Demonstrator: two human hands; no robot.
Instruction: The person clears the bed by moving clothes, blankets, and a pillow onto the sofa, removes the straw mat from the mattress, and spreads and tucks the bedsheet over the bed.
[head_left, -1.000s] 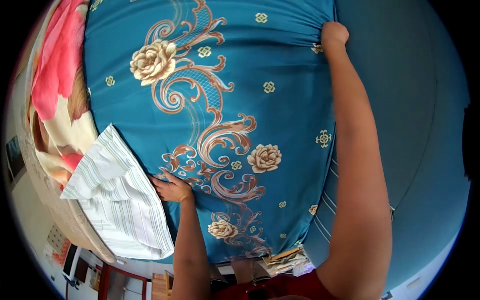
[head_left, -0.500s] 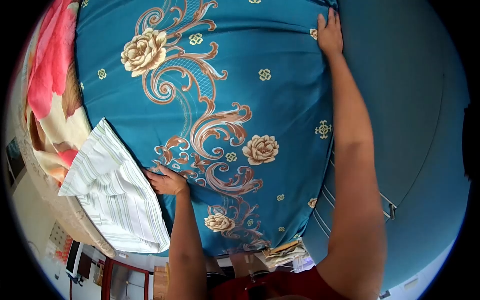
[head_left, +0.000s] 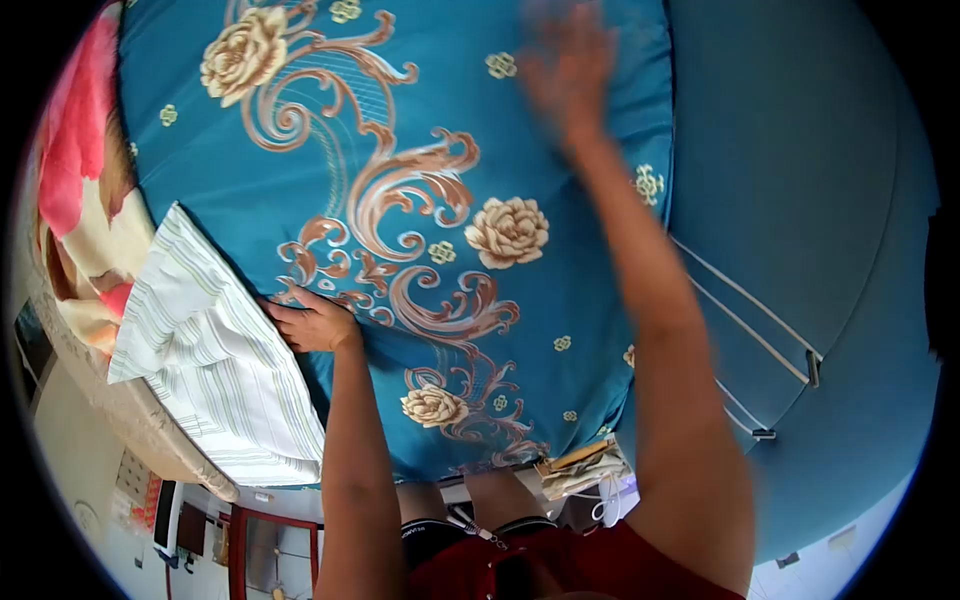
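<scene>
A teal sheet [head_left: 560, 310] with brown scrolls and cream flowers covers the padded surface in front of me. My left hand [head_left: 318, 322] rests on its left part with the fingers apart, beside the edge of a white striped cloth [head_left: 225, 350]. Farther up, my right hand [head_left: 572, 70] is over the sheet, blurred by motion, its fingers spread and nothing seen in it. Whether it touches the fabric cannot be told.
A plain teal padded surface [head_left: 790, 200] lies on the right, with pale straps [head_left: 745, 318] ending in dark clips. A pink and cream blanket [head_left: 80, 170] lies at the left. Papers [head_left: 590, 472] show below the sheet's near edge.
My right hand let go of the bunched sheet at the right edge, opened and moved left over the fabric. My left hand stays by the striped cloth. The view has shifted, showing more straps.
</scene>
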